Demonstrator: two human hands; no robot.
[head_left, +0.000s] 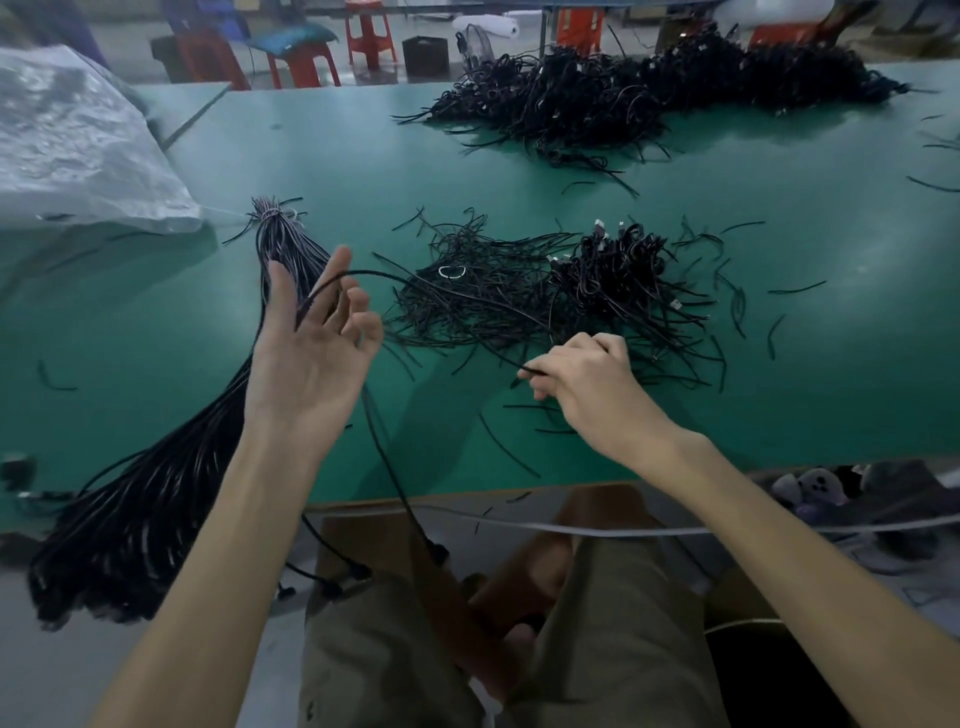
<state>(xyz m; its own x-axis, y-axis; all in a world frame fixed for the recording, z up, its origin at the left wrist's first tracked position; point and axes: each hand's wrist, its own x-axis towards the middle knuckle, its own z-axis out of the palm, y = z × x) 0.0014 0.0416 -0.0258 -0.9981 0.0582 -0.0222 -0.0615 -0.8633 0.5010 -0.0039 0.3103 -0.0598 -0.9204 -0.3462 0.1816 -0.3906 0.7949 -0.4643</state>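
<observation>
Left hand (306, 358) lies open, black cable (375, 272) draped across its fingers; right hand (582, 379) pinches the same cable

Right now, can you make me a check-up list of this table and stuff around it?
Surface: green table, dotted with short black ties.
Job's things: black cable, draped over left hand, pinched by right hand.
Clutter: loose tie pile; coiled cable pile; far cable heap; white plastic bag.
Grippers: left hand open, palm up; right hand pinching the cable.
Cables: tied cable bundle hangs over the table edge; white cable runs below it.
Surroundings: red stools behind; plush toy, blurred, low right.
</observation>
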